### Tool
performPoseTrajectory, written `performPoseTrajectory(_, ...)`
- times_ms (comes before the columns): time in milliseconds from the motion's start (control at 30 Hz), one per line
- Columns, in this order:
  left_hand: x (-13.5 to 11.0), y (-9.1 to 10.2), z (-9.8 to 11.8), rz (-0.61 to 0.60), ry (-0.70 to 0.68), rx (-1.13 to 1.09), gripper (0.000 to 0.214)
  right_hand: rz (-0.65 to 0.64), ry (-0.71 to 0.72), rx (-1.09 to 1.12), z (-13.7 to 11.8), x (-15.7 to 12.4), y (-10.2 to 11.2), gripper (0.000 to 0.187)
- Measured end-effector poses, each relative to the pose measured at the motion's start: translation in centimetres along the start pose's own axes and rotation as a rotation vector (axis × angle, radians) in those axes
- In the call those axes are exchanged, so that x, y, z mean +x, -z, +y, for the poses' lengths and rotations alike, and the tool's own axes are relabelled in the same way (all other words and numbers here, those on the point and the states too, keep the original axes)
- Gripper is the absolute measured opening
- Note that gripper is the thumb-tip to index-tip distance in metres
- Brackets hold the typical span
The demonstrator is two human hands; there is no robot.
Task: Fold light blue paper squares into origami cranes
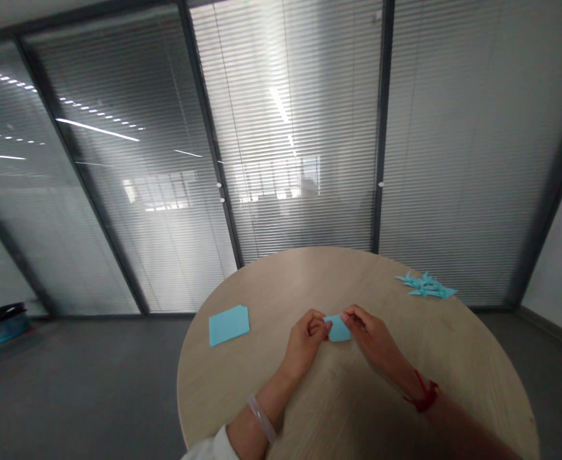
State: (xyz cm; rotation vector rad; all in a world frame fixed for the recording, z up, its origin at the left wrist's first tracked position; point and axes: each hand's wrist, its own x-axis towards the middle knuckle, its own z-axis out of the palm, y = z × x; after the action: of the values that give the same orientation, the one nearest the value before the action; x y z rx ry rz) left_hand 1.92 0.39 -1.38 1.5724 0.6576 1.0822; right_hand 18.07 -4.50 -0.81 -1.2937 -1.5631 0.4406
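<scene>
White sleeve (pixel 211 445) cut off — left hand (pixel 304 342), right hand (pixel 369 332), fingers (pixel 320 326) clamped on half-hidden blue paper (pixel 338 329)

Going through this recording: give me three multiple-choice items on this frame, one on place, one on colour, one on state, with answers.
1. Where do the paper cranes lie?
A) On the floor
B) On the far right of the round wooden table
C) On the windowsill

2. What colour is the paper stack?
A) Red
B) White
C) Light blue

3. What are the left hand and right hand doing?
A) Pinching a small blue paper between them
B) Resting flat, apart
C) Holding the stack

1 B: the cranes sit on the tabletop, beyond the right hand.
2 C: its sheets show pale blue.
3 A: fingers of both hands meet on the paper.
</scene>
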Motion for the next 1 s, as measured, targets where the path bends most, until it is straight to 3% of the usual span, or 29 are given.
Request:
performPoseTrajectory(433, 0.0, 0.09, 0.73, 0.109, -0.02, 0.13, 0.035, -0.024, 0.044, -0.064, 0.18, 0.06, 0.06, 0.033)
performPoseTrajectory(767, -0.05, 0.22, 0.6, 0.113, -0.016, 0.165, 0.029, -0.028, 0.047, -0.101, 0.48, -0.03, -0.03, 0.034)
performPoseTrajectory(1000, -0.12, 0.23, 0.67, 0.147, 0.021, 0.162, 0.031, -0.091, 0.011, 0.001, 0.13, 0.09, 0.06, 0.032)
